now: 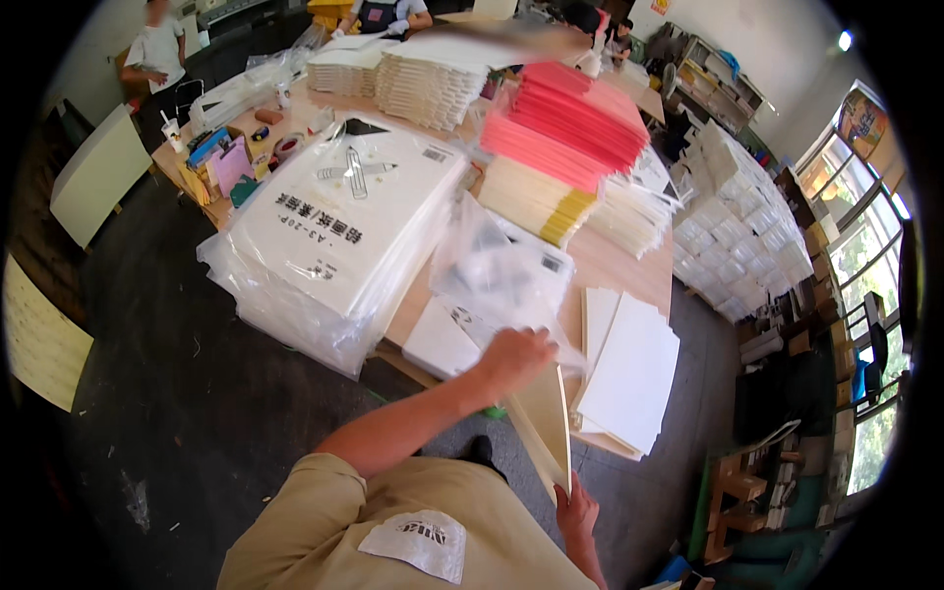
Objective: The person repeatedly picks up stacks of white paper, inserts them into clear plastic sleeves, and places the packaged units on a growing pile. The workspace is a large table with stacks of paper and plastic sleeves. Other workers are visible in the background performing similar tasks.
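My left hand (516,362) is closed on the edge of a clear plastic bag (500,258), which spreads over the table in front of me. Below it, my right hand (578,506) grips the lower end of a cream-coloured paper pad (541,423). The pad stands tilted and slightly bowed between my hands, its upper end close to the bag's opening. Under the bag lie printed white packs (441,339), partly hidden by the plastic. Close on the right, a stack of white paper sheets (629,369) rests at the table's edge.
On the left rises a tall pile of bagged paper pads (354,216). Red and pink stacks (575,118) and a yellow-banded cream stack (536,200) sit farther back. Tapes and small items (236,162) crowd the left corner. Wrapped bundles (737,216) stand at right; people (388,15) are behind.
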